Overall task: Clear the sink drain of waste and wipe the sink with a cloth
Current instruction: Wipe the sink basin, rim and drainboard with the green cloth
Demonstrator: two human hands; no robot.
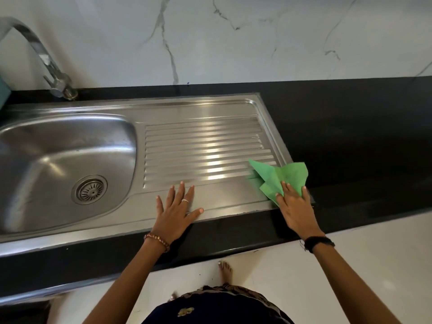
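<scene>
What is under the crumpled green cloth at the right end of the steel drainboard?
The crumpled green cloth lies across the right corner of the ribbed steel drainboard and its rim, reaching the black countertop. The right hand presses on it. Whatever lies directly beneath is covered.

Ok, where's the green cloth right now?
The crumpled green cloth lies at the steel drainboard's near right corner, overlapping the black counter, pressed under the right hand.

1. Curved chrome faucet (44,59), upper left of the frame.
2. Black countertop (350,127) across the middle and right.
3. White veined marble backsplash (233,38) along the top.
4. Pale floor (374,265), lower right.
</scene>
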